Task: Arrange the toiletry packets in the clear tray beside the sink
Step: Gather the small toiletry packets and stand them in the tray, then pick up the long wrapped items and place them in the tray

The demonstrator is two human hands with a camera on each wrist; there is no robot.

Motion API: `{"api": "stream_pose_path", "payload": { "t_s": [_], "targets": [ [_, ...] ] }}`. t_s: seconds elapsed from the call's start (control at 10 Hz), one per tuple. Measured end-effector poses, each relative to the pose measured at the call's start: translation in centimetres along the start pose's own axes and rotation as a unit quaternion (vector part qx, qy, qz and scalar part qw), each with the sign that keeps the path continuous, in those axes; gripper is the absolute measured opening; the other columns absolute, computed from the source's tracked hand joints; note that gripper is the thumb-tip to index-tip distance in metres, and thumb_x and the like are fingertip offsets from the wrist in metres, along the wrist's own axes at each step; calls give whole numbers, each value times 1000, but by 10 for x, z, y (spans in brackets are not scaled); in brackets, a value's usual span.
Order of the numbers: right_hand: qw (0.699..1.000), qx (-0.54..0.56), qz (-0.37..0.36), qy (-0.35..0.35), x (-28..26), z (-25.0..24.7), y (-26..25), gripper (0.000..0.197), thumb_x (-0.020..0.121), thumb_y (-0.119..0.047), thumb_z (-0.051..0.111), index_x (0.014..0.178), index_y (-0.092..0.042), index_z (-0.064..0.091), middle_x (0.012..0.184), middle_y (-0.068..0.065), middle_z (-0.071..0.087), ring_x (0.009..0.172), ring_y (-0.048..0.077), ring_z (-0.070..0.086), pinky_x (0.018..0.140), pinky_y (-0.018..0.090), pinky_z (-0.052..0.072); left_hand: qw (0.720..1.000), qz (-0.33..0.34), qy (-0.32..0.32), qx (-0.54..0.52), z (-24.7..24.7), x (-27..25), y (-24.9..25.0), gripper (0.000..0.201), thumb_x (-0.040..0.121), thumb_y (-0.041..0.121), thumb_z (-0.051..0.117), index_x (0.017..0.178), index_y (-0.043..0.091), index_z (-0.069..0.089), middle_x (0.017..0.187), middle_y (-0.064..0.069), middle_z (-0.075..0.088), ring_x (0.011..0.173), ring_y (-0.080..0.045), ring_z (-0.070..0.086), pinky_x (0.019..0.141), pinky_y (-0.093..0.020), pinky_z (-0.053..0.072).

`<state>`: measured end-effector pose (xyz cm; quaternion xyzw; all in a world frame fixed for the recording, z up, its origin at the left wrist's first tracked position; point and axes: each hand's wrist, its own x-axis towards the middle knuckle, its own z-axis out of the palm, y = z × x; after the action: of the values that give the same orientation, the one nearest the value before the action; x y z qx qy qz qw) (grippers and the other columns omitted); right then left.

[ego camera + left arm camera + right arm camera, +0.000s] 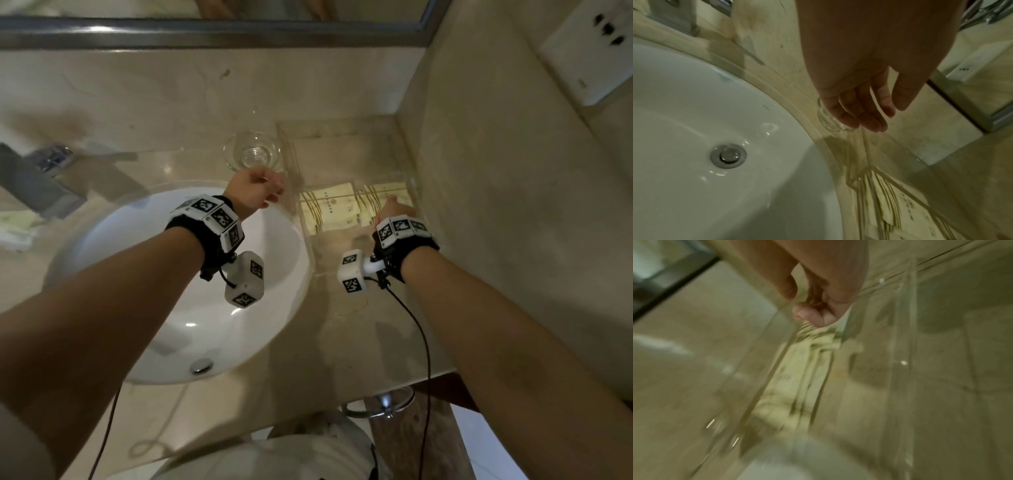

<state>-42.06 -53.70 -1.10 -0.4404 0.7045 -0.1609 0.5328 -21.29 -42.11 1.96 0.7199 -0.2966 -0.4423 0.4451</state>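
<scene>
The right hand (pixel 818 301) reached into the clear tray (pixel 291 150), its fingers curled on the pale packets (pixel 329 209) lying in the tray's near end. The left hand (pixel 863 104) hung open, fingers relaxed, over the tray's left wall beside a glass (pixel 251 154) and the sink (pixel 274 274).

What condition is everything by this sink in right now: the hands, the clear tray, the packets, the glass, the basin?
Left hand: fingers relaxed, holding nothing, at the tray's edge.
Right hand: fingers curled, on the packets inside the tray.
Clear tray: upright on the counter.
Toiletry packets: lying flat in the tray.
Drinking glass: upright, empty.
Sink: no standing water.
</scene>
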Motion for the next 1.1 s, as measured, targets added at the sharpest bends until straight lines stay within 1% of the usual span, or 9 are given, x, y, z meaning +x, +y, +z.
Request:
{"api": "stream_pose_path", "payload": {
  "t_s": [0.2,0.3,0.4,0.5,0.7,0.8,0.9,1.0,1.1],
  "targets": [
    [994,-11,-79,-73,-54,86,-23,33,96,-21,41,63,-19,43,62,0,46,50,11,46,52,24,41,999,9,39,-20,-62,-36,-10,24,90,2,49,74,20,53,75,0,60,64,-11,54,61,-20,41],
    [991,4,-73,-112,-94,139,-30,27,89,-8,46,63,-12,46,54,3,44,22,6,38,38,16,33,997,2,64,-33,-101,-59,-24,24,92,4,47,74,20,53,76,1,60,65,-10,55,62,-20,41],
    [980,-23,-64,-186,-127,196,-21,28,89,-6,48,62,-9,47,54,6,42,25,11,37,40,18,32,994,-18,95,-51,-143,-88,-46,23,92,7,48,74,19,54,77,1,60,66,-10,54,62,-20,40],
    [969,-64,-61,-231,-160,249,-6,30,87,0,48,57,-6,47,53,9,41,41,18,36,45,22,32,987,-53,137,-67,-189,-119,-75,19,92,12,51,74,18,56,77,1,62,65,-10,55,61,-20,39],
    [929,-171,-80,-318,-226,335,14,29,88,-2,50,60,-8,46,55,9,44,43,18,37,46,24,36,964,-107,228,-79,-265,-175,-134,20,90,8,51,73,18,55,75,0,61,63,-10,55,61,-20,41],
    [910,-208,-116,-340,-254,371,27,29,87,-7,57,60,-9,49,54,9,48,44,19,41,53,31,42,943,-138,290,-88,-301,-202,-165,24,90,5,50,69,16,55,67,0,61,53,-5,59,57,-19,41],
    [868,-290,-183,-358,-275,404,41,31,89,-13,55,59,-15,48,57,4,49,50,18,46,58,31,45,915,-168,357,-87,-330,-228,-197,25,85,1,54,66,17,55,65,-1,59,38,3,56,46,-11,44],
    [850,-323,-237,-342,-280,423,43,21,89,-14,53,68,-13,52,64,1,50,57,16,47,54,23,41,901,-190,384,-67,-346,-239,-218,24,80,1,59,64,19,55,69,-4,59,55,-9,56,54,-16,47],
    [812,-385,-292,-326,-283,439,40,6,89,-18,53,87,-21,58,86,2,58,80,17,53,72,25,47,893,-200,399,-52,-360,-236,-233,24,79,4,62,63,20,55,67,-3,58,60,-16,55,73,-33,51]
  ]
}}
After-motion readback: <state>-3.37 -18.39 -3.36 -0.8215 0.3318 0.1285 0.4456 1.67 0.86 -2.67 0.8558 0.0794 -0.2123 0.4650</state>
